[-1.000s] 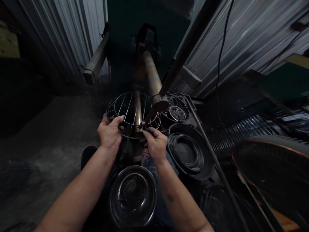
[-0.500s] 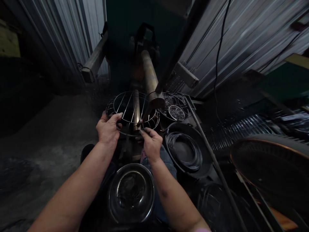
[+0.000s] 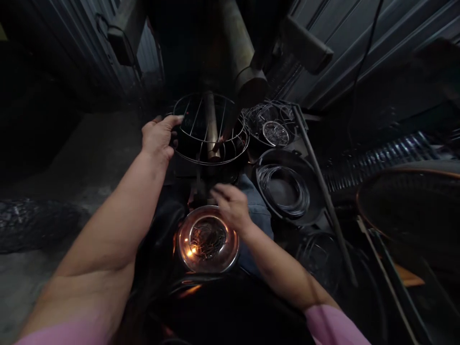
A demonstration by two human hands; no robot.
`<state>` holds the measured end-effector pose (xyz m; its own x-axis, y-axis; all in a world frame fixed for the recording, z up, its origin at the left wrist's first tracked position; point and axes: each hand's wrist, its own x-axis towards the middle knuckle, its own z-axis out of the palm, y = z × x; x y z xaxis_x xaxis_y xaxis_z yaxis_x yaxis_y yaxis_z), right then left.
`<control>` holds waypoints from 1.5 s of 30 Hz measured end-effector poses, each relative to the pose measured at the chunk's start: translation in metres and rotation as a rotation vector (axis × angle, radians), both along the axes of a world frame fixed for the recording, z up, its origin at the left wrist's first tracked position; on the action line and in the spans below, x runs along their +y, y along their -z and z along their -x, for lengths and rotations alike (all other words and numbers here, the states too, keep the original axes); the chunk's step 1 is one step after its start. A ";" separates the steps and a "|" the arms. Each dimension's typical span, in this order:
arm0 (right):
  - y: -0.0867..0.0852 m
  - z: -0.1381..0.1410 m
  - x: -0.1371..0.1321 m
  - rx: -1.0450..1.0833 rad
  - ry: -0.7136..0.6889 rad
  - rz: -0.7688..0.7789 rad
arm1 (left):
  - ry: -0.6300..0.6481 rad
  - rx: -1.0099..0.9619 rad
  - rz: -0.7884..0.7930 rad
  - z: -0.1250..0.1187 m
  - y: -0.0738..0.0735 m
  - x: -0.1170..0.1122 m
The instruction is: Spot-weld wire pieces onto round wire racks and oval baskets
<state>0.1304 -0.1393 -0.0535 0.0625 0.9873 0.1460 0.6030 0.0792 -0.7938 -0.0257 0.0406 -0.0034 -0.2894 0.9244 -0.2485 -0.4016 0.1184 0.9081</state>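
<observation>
My left hand point(image 3: 157, 136) grips the left side of a round wire basket point(image 3: 201, 140), its thumb lying along the upper ring. The basket sits around a short brass-coloured bar point(image 3: 212, 125) of the machine. My right hand point(image 3: 233, 206) is apart from the basket, over the right rim of a shiny metal bowl point(image 3: 185, 245). Its fingers are smeared by motion, so I cannot see whether they hold anything. Small thin metal pieces point(image 3: 208, 239) lie in the bowl, which reflects an orange glow.
A thick bar point(image 3: 244, 52) juts out above the basket. To the right, a dark pan holds a coil of wire point(image 3: 304, 191); behind it is a pile of wire rings point(image 3: 276, 133). A long metal rail point(image 3: 325, 196) runs alongside. A large dark basin point(image 3: 406, 211) stands at far right.
My right hand has left the front of the basket and come back over the bowl. My left hand keeps its hold on the basket. The view has tilted down, and an orange glow lights the bowl.
</observation>
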 end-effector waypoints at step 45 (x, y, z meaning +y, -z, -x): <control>-0.049 0.012 0.068 0.536 0.228 -0.022 | -0.154 -0.161 -0.170 -0.011 -0.004 -0.058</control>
